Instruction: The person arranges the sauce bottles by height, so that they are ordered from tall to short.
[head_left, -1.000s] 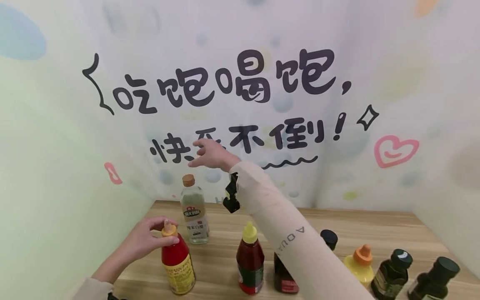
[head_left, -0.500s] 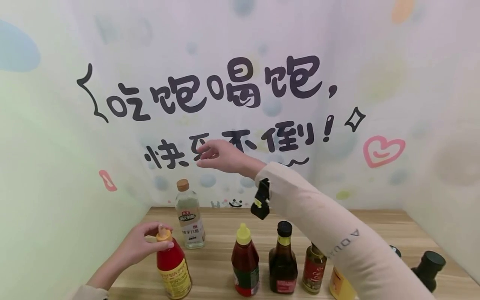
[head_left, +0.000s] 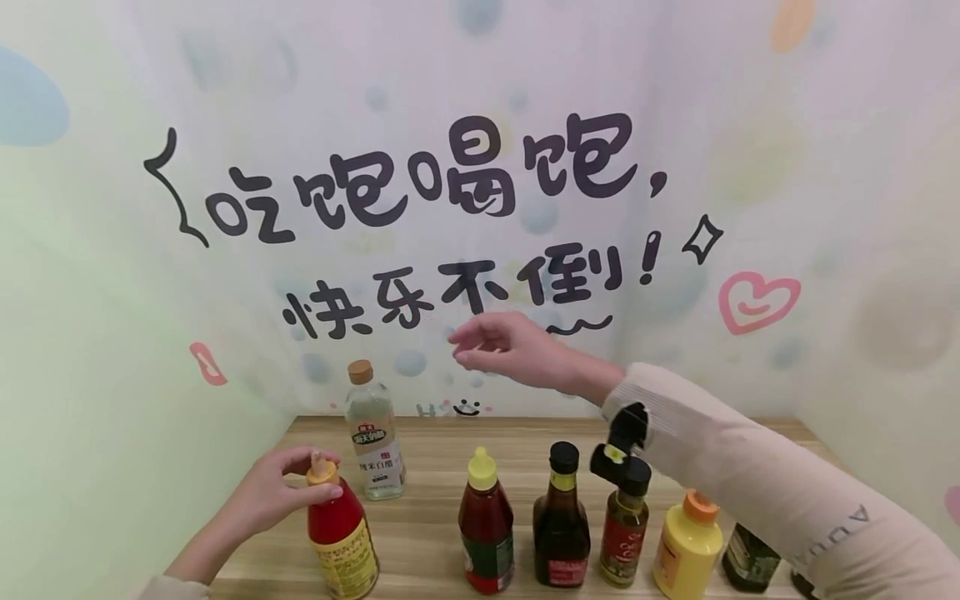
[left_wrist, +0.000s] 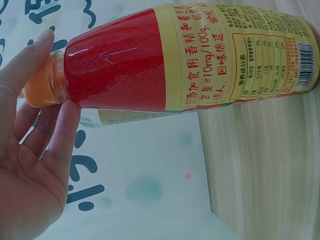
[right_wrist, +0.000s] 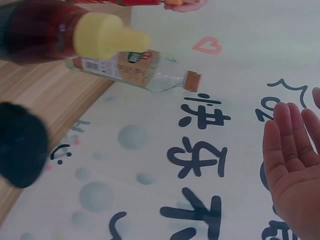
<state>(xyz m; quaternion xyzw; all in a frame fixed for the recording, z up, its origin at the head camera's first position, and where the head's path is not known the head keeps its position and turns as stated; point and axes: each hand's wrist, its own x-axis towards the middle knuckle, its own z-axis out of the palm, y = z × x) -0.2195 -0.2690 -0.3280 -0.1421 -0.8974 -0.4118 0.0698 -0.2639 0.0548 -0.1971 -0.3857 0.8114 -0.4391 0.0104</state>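
Observation:
My left hand (head_left: 264,493) holds a red sauce bottle (head_left: 342,542) at its orange cap (left_wrist: 41,82), thumb on one side and fingers on the other. The bottle stands upright on the table, its yellow label facing me. Behind it stands a clear glass bottle of white vinegar (head_left: 375,446) with a brown cap. My right hand (head_left: 517,348) hovers in front of the back wall, high over the table, holding nothing. Its fingers are relaxed, and its palm (right_wrist: 300,195) shows in the right wrist view.
To the right stand a dark red sauce bottle (head_left: 487,542) with a yellow tip, a dark bottle (head_left: 562,525), a red-labelled bottle (head_left: 624,533) and a yellow squeeze bottle (head_left: 686,550). My right sleeve partly hides more bottles (head_left: 750,558). A wall cloth with black lettering closes the back.
My right hand has moved right and a little down, away from above the vinegar bottle. The left hand stays at the red bottle's cap. The head view has shifted slightly.

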